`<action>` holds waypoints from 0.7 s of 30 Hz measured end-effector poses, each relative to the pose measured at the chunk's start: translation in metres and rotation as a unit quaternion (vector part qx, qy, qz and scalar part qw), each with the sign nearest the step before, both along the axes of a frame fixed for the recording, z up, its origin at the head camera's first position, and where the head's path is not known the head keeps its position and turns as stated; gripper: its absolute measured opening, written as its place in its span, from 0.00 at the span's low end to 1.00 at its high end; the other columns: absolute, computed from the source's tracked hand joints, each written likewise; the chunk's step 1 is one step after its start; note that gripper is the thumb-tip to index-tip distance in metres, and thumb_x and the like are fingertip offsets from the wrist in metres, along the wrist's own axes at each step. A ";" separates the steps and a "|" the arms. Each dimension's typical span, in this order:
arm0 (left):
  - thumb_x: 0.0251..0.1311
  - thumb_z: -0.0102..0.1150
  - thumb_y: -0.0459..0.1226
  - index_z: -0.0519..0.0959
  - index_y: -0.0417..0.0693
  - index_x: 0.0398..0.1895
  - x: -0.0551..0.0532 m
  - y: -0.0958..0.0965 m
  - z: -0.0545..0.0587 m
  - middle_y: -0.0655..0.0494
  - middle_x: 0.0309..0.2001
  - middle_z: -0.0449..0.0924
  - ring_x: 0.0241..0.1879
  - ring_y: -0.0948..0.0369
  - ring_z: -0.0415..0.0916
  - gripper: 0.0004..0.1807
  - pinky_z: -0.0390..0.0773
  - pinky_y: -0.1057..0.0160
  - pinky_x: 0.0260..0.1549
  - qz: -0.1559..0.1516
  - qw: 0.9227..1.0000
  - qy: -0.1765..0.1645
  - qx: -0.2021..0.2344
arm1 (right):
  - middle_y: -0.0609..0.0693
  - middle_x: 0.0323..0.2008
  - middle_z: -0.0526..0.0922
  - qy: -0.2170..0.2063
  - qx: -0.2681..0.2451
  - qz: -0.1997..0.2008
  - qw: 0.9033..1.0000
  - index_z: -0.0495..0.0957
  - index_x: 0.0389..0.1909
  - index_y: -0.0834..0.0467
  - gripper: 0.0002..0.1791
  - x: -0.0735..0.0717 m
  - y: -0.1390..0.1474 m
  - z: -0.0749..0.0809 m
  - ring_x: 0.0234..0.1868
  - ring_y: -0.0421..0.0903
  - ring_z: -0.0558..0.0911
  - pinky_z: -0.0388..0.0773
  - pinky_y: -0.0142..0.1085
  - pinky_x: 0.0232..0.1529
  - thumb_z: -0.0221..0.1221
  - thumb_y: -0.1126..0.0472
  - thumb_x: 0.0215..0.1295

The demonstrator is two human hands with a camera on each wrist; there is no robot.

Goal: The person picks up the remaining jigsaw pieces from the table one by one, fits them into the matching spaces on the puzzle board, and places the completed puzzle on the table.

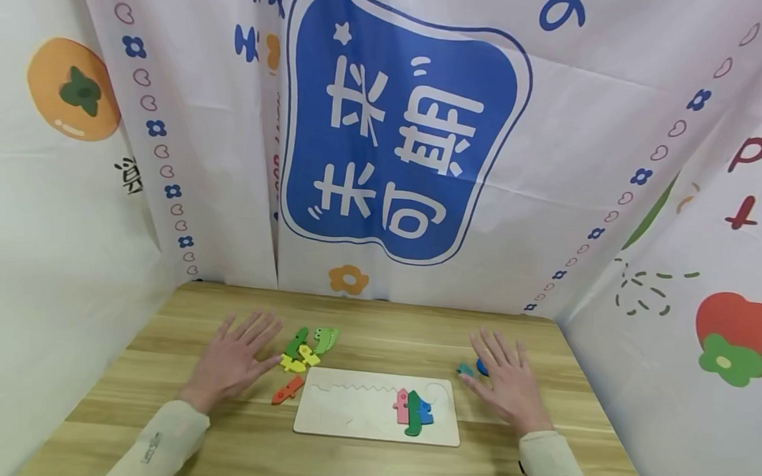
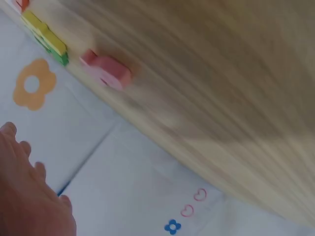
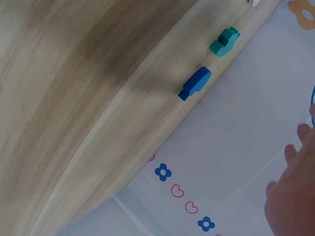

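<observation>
My left hand (image 1: pixel 232 358) is spread with straight fingers over the left of the table, thumb close to two yellow puzzle pieces (image 1: pixel 292 365). In the left wrist view, a pink piece (image 2: pixel 109 71) lies on the table; the hand hides it in the head view. My right hand (image 1: pixel 508 383) is likewise spread, beside a blue piece (image 1: pixel 482 368) and a teal piece (image 1: pixel 466 370). Neither hand holds anything. Between them lies a pale puzzle board (image 1: pixel 346 417) with a crocodile-like outline. Pink (image 1: pixel 402 406), dark green (image 1: pixel 414 416) and blue (image 1: pixel 426 411) pieces sit on its right part.
Beyond the yellow pieces lie a green piece (image 1: pixel 296 342) and a light-green crocodile head (image 1: pixel 326 339). An orange-red piece (image 1: pixel 288 390) rests just left of the board. Printed white cloth (image 1: pixel 228 187) hangs along the back and both sides of the wooden table (image 1: pixel 369 467).
</observation>
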State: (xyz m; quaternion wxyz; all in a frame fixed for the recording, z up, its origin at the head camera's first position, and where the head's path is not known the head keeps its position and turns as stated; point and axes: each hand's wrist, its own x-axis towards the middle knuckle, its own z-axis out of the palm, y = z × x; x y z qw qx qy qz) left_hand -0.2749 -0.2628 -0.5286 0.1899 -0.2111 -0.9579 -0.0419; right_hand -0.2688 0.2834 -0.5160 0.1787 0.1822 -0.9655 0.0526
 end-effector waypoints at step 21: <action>0.67 0.53 0.67 0.61 0.53 0.81 0.039 0.061 -0.008 0.50 0.80 0.61 0.79 0.41 0.55 0.46 0.51 0.32 0.77 -0.100 0.964 -0.245 0.029 | 0.55 0.81 0.60 -0.286 -0.077 0.071 0.953 0.60 0.80 0.54 0.57 0.019 -0.034 -0.023 0.78 0.64 0.62 0.66 0.65 0.72 0.70 0.30 0.56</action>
